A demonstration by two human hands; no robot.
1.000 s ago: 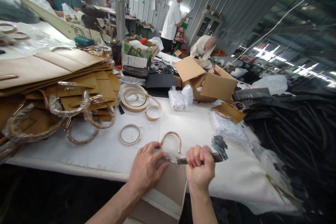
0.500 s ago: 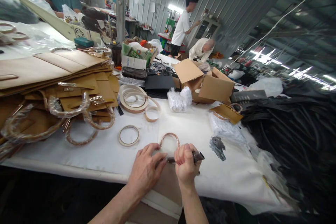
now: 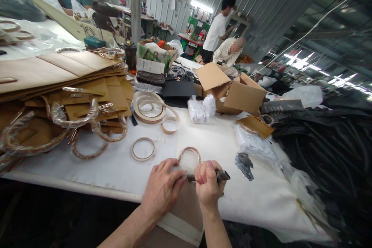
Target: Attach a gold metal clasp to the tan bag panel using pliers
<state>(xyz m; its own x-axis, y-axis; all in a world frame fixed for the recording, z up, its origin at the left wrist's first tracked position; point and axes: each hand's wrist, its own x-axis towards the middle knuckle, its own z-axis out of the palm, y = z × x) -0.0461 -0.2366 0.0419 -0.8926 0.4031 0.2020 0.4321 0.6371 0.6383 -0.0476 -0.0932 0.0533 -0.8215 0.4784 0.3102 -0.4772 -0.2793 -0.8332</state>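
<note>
A pale brown handbag [image 3: 188,203] lies over the table's front edge, its round wrapped handle [image 3: 190,149] pointing away from me. My left hand [image 3: 162,184] rests at the bag's top edge, fingers bent and thumb close to the forefinger, gripping it there. In my right fist [image 3: 208,183] is a dark tool with a slanted end [image 3: 223,176]; its kind is not clear. The other end of the tool meets my left fingertips, where the contact point is hidden. Beyond my left hand lies a roll of tape [image 3: 143,149].
Brown handbags with plastic-wrapped handles [image 3: 69,114] are piled at left. Larger tape rolls [image 3: 149,106], a white plastic bundle [image 3: 200,109] and a cardboard box [image 3: 244,97] stand behind. Small grey pieces [image 3: 244,166] and black material [image 3: 316,147] are at right. Other people work in the background.
The view has shifted slightly, so things appear a little further right. Both hands keep nearly the same hold on the bag and tool. The standing person in the background leans further forward.
</note>
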